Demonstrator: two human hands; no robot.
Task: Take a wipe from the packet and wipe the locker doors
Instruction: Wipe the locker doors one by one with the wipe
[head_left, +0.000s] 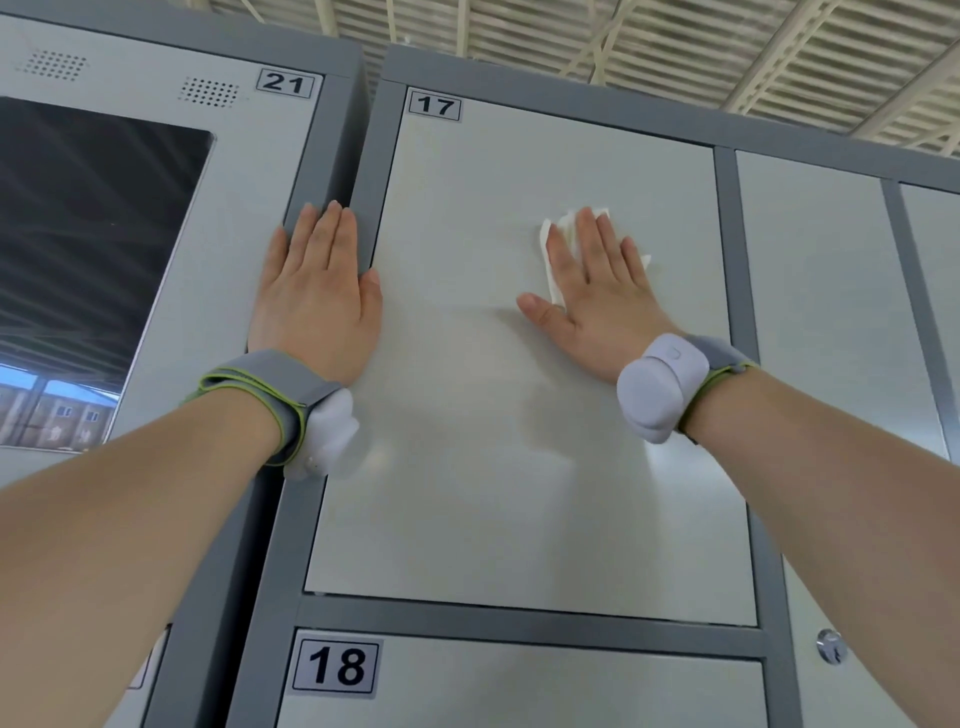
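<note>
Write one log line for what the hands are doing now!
step: wipe door 17 | right hand: flat, pressing wipe on door | left hand: flat across frame at door's left edge

Only one camera looks at this place. It sits on the person's head and looks forward and up at a wall of grey lockers. The ceiling (675, 62) shows along the far top edge. The camera is close, so close that the left hand (317, 296) and the right hand (597, 301) both touch the lockers. Door 17 (493, 441) fills the middle. Door 21 (249, 171) is at the left, and door 18 (519, 691) at the near bottom. The wide lens makes straight edges lean.
</note>
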